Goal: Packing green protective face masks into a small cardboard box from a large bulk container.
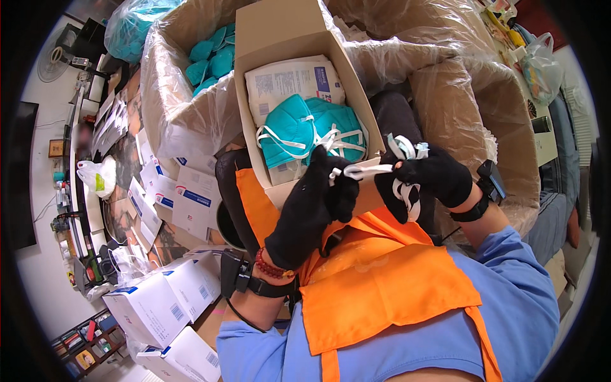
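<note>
Cardboard cartons lined with clear plastic fill the upper frame; at centre, a black-gloved left hand [315, 204] and right hand [428, 178] each pinch a white elastic strap [369, 170] above an open box of teal masks [312, 130].
</note>
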A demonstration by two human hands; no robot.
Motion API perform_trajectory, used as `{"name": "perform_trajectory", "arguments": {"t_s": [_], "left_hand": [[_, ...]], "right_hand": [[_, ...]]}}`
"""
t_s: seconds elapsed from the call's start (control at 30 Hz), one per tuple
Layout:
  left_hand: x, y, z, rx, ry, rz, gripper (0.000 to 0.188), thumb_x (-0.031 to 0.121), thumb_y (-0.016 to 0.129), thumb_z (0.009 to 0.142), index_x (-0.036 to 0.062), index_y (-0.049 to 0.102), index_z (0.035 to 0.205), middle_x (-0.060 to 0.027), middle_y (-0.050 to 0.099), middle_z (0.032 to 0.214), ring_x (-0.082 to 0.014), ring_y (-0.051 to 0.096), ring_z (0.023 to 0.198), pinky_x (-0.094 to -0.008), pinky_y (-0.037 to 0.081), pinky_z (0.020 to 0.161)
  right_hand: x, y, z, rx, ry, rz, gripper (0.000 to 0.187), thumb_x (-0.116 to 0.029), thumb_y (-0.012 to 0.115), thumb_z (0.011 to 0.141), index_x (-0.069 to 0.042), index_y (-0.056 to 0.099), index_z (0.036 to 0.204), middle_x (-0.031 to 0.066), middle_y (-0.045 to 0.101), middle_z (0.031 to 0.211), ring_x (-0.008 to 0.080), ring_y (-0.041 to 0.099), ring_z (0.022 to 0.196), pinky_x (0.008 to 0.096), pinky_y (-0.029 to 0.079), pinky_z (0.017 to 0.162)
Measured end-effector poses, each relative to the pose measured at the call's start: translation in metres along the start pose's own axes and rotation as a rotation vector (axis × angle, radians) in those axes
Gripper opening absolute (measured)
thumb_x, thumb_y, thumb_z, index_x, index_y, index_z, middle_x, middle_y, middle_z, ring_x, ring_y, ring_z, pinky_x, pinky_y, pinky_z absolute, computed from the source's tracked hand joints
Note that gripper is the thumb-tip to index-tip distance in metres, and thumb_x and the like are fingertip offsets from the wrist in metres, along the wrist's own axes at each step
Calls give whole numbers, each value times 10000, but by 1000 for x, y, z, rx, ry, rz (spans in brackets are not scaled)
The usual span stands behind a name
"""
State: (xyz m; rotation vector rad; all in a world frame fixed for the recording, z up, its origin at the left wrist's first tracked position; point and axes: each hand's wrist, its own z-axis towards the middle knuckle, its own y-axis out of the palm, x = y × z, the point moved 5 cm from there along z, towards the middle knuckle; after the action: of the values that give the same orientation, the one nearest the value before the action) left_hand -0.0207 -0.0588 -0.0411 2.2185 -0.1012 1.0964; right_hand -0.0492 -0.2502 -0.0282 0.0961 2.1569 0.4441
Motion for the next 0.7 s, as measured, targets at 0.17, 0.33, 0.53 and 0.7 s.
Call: {"name": "perform_trajectory", "arguments": {"t_s": [0.17,0.33,0.53,0.7], "left_hand": [[10,-4,18,-38,352,613,251,216,582,940,22,583,1099,-76,602,946,-198,592,854,-299,488,747],[16,-33,8,196,442,492,370,-22,600,845,-13,553,1212,-88,601,1181,-245,591,1087,-333,503,890],[15,-32,12,-146,112,-393,487,460,297,1019,109,588,1186,-13,611,999,-123,459,660,-253,367,531],[9,-17,13,21,66,-68,351,364,422,1035,56,589,1015,19,500,742,-70,460,602,-220,394,566]], "right_hand": [[5,10,17,-70,32,-36,192,-136,662,900,-23,654,1055,12,669,894,96,634,791,233,502,687],[4,2,22,38,-27,183,169,-174,606,945,-22,643,1010,42,674,873,98,643,735,213,486,620],[-1,-1,33,-34,-119,144,331,-308,492,1001,1,610,1022,74,656,893,163,640,752,260,500,689],[-13,-2,34,-69,-240,271,267,-212,571,971,-11,579,1147,65,658,959,161,634,846,313,516,767]]}}
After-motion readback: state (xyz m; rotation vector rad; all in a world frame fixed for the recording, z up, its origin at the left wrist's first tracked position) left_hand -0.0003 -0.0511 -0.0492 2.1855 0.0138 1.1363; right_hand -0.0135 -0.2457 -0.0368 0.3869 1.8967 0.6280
